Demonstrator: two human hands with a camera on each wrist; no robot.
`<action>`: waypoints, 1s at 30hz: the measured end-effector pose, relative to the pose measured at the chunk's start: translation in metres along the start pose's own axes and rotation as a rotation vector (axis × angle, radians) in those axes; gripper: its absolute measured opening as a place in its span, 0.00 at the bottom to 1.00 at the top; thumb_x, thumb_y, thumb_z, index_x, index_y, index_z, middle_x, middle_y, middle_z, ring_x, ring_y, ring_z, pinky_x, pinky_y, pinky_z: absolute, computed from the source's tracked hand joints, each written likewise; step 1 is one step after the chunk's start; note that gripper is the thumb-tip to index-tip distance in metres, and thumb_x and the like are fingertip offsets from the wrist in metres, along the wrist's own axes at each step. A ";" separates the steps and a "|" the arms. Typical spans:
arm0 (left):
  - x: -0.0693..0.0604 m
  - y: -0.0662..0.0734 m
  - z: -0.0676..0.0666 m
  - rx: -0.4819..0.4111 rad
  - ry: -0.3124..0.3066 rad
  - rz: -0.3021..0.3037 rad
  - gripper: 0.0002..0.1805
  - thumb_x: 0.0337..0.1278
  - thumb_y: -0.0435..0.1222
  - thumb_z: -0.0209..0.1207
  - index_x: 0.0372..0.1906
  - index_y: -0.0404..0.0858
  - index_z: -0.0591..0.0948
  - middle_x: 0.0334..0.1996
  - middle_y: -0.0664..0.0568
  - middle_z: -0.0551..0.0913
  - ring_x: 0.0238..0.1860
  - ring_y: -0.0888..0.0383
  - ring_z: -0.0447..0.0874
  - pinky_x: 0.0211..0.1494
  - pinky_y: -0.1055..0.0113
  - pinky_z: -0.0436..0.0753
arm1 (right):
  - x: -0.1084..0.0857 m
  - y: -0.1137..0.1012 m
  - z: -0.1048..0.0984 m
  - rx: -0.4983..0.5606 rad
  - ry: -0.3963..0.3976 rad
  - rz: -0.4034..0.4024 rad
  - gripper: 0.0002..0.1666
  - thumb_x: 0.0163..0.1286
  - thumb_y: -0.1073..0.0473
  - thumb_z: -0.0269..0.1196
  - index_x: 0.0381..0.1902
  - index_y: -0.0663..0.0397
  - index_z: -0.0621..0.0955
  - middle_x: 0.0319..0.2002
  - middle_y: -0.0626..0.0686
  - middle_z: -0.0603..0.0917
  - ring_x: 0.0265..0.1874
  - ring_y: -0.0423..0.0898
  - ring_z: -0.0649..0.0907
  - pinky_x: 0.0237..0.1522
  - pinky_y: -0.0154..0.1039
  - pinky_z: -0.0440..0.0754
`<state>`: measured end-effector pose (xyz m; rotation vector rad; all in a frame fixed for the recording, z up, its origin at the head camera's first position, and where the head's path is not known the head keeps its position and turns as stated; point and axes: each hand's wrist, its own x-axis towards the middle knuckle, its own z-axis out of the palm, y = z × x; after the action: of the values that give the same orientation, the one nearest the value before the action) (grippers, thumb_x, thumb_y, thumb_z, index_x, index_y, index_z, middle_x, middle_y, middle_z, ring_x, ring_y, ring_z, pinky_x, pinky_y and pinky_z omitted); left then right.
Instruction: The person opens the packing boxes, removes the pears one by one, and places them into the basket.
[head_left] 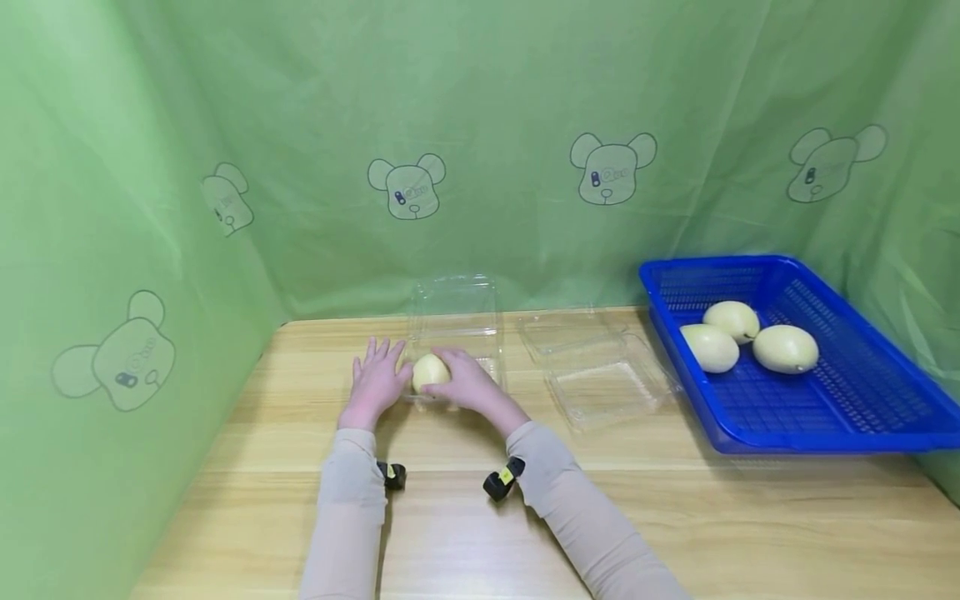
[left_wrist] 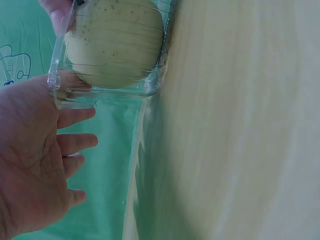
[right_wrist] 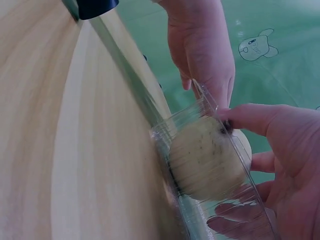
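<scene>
A pale yellow, melon-like oval fruit (head_left: 430, 374) sits in the near part of a clear plastic clamshell box (head_left: 455, 300), whose lid stands raised at the back. My right hand (head_left: 470, 385) holds the fruit from the right, thumb on the near side and fingers beyond. Beside the box's left wall is my left hand (head_left: 377, 386), its fingers spread and fairly straight. In the left wrist view, the left thumb side lies against the box corner. Brown specks show on the fruit (right_wrist: 202, 157) through the clear wall in the right wrist view.
A second clear clamshell box (head_left: 607, 392) lies unfolded to the right. Farther right stands a blue perforated basket (head_left: 757, 433) with three pale yellow fruits (head_left: 785, 349). Green curtains (head_left: 510, 100) rise behind and at both sides of the wooden table (head_left: 457, 533).
</scene>
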<state>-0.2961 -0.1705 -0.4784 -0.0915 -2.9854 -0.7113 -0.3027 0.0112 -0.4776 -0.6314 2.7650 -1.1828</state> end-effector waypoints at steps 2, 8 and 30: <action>0.000 0.001 0.000 -0.004 -0.002 -0.002 0.32 0.71 0.48 0.45 0.74 0.41 0.60 0.77 0.38 0.52 0.79 0.41 0.37 0.77 0.35 0.39 | 0.000 0.001 0.000 0.011 0.003 0.012 0.49 0.56 0.49 0.71 0.72 0.55 0.65 0.68 0.63 0.70 0.62 0.61 0.75 0.60 0.60 0.77; 0.000 0.001 0.000 -0.005 -0.020 -0.005 0.32 0.71 0.49 0.45 0.75 0.43 0.59 0.77 0.38 0.52 0.79 0.41 0.35 0.77 0.34 0.37 | 0.003 0.003 0.000 0.003 0.027 0.049 0.50 0.52 0.54 0.73 0.72 0.53 0.65 0.65 0.64 0.72 0.57 0.61 0.79 0.57 0.60 0.79; 0.002 0.001 0.002 -0.013 -0.020 -0.005 0.32 0.71 0.49 0.44 0.75 0.44 0.60 0.77 0.38 0.52 0.79 0.41 0.35 0.77 0.34 0.39 | 0.001 0.002 -0.005 0.016 0.093 0.128 0.49 0.44 0.61 0.74 0.66 0.52 0.67 0.56 0.63 0.76 0.48 0.59 0.81 0.51 0.56 0.82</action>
<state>-0.2977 -0.1687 -0.4793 -0.0928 -3.0009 -0.7339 -0.3051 0.0150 -0.4755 -0.4008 2.8200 -1.2353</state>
